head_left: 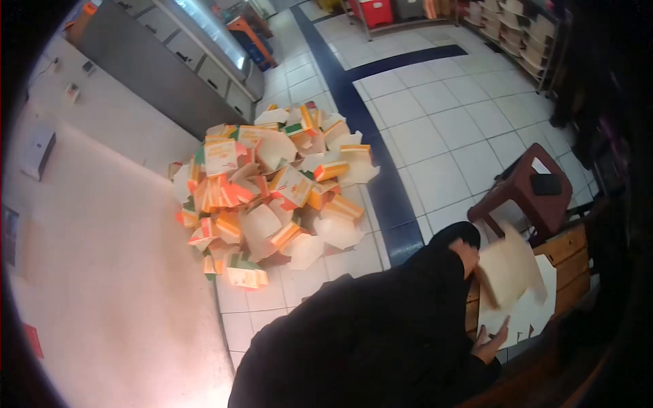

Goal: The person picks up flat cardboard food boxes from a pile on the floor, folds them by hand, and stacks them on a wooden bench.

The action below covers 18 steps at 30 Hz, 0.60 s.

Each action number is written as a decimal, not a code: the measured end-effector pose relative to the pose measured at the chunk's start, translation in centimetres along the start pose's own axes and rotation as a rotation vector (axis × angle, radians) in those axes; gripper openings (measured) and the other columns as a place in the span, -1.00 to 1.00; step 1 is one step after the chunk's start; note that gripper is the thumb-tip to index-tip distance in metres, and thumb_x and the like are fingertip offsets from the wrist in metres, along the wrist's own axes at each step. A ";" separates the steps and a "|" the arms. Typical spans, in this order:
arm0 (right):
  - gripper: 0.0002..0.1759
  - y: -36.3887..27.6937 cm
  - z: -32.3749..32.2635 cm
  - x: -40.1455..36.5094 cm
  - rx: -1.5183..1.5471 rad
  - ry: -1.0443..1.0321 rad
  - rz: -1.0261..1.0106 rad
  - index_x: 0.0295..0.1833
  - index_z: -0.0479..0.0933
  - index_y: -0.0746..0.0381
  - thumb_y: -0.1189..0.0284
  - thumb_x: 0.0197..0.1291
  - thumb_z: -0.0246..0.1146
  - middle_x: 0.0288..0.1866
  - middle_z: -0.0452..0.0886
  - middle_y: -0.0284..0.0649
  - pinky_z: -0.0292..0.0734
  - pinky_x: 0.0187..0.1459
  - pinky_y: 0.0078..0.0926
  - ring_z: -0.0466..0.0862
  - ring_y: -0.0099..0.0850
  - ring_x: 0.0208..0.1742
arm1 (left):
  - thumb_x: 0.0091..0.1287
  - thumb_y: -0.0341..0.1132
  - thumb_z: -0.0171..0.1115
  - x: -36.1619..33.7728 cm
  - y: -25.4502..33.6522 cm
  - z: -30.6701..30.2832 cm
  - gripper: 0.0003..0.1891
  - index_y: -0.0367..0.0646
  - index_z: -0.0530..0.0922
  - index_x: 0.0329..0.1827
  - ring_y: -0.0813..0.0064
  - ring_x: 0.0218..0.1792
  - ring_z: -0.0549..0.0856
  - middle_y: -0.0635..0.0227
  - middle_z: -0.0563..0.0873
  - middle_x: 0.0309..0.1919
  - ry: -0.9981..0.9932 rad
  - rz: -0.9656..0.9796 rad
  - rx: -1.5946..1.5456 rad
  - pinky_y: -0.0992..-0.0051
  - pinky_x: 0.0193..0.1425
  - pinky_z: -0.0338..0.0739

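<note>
A partly folded cardboard box (507, 272), plain inside-coloured and a little blurred, is tilted above the wooden bench. My left hand (465, 258) grips its near upper edge, with some fingers hidden. Below the box, my right hand (491, 342) has its fingers spread and holds nothing I can see. Flat white card sheets (544, 306) with cut slots lie underneath on the wooden bench (570, 249). Both of my arms are in black sleeves.
A large heap of folded orange, white and green boxes (292, 187) lies on the tiled floor beside a white wall (115, 224). A maroon stool (520, 194) carries a black phone-like object (547, 184). Stocked shelves (517, 30) and grey cabinets (163, 51) stand farther off.
</note>
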State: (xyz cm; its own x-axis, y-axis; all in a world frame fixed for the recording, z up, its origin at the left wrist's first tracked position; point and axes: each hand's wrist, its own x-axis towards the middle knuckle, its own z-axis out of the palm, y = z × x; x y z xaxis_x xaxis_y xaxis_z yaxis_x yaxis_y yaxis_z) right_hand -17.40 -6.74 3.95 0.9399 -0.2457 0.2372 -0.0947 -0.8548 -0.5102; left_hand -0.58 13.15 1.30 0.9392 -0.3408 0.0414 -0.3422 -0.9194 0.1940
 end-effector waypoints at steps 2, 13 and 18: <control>-0.17 1.0 -0.4 -0.4 0.094 0.009 0.072 0.56 0.01 -0.02 0.52 0.25 0.24 0.35 0.31 0.04 0.50 -0.14 -0.30 0.51 -0.13 0.15 | 0.09 -0.31 0.21 0.3 -8.1 -8.1 -0.78 -0.23 0.65 -0.26 0.10 -0.18 0.71 0.14 0.70 -0.28 -0.161 -0.206 -0.169 0.07 -0.14 0.55; -0.17 8.4 3.5 -2.7 -0.193 0.306 0.271 0.41 0.18 0.38 0.32 0.07 0.35 0.18 0.42 0.17 0.36 0.22 -0.10 0.42 0.07 0.20 | 0.11 -0.30 0.29 -28.9 -47.8 -25.3 -0.41 -0.12 0.37 0.26 -0.03 -0.01 0.60 -0.02 0.58 -0.03 0.481 -1.138 0.453 0.10 0.00 0.54; -0.11 6.9 2.7 -1.7 -0.132 0.168 0.987 0.41 0.18 0.35 0.23 0.03 0.39 0.13 0.44 0.17 0.37 0.22 -0.11 0.43 0.10 0.17 | 0.14 -0.28 0.29 -13.1 -28.5 -10.0 -0.43 -0.17 0.37 0.25 0.03 -0.01 0.59 0.02 0.59 -0.04 0.348 -0.462 0.025 0.20 0.04 0.52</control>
State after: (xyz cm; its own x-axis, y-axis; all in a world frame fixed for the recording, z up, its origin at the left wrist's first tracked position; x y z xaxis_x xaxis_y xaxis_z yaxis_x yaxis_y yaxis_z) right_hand -18.77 -10.95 -2.20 0.3642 -0.9231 -0.1235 -0.8505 -0.2756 -0.4480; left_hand -2.85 45.74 5.03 0.9438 0.1778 0.2787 0.1090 -0.9633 0.2453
